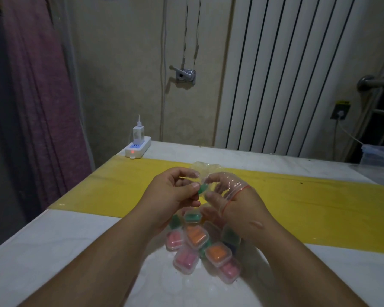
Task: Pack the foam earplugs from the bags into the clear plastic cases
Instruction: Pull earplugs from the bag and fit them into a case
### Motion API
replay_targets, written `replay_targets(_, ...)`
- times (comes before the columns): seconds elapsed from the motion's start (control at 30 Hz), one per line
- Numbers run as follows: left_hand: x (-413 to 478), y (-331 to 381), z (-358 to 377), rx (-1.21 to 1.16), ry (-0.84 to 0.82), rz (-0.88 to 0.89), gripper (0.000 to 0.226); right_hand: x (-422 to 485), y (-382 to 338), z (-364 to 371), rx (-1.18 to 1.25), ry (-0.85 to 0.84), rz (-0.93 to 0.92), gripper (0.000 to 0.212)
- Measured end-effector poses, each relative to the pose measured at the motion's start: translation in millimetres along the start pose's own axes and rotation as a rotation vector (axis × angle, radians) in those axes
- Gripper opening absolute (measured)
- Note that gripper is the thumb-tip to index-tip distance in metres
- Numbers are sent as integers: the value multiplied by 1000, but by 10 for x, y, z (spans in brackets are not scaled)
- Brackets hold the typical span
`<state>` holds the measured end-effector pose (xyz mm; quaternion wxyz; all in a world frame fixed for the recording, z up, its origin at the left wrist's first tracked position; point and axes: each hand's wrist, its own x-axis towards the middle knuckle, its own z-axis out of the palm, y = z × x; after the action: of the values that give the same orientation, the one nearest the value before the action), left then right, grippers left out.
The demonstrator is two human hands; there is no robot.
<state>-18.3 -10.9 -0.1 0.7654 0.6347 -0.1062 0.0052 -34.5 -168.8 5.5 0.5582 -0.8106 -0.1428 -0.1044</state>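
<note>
Green foam earplug (201, 189), pinched between the thumb and fingertips of the left hand (175, 192), above the table and just beside the clear bag (205, 169). The right hand (237, 202) grips that bag, its curled fingers showing through the film (a red zip line crosses its back). The plug is judged light, soft and springy: take it at the middle with a gentle pinch. Below the hands lies a pile of filled cases (195, 237) on the white table (53, 251) with its yellow strip (111, 187); a power strip (138, 148) sits at the far corner.
</note>
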Motion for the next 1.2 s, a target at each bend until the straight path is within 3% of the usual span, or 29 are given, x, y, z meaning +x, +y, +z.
replay_targets(0.17,-5,4,25,51,36,16,7,-3,10,21,-24,2,-6,17)
replay_targets(0.33,12,-14,27,80,95,51,11,22,-6,-14,-1,58,30,23)
replay_targets(0.47,20,-10,35,72,92,64,13,7,-23,-9,-1,86,33,15)
replay_targets(0.63,19,-5,39,78,132,61,14,1,-135,-31,189,69,72,16)
replay_targets(0.77,31,-22,7,167,239,56,15,-20,-120,-8,177,-36,106,16)
replay_targets(0.9,30,-4,11,158,263,60,22,-9,-103,30,61,13,55,18)
replay_targets(1.07,-37,62,48,158,116,136,37,2,-52,-11,-17,87,66,30)
replay_targets(1.2,-69,58,76,209,67,158,23,-6,-93,-16,73,123,91,25)
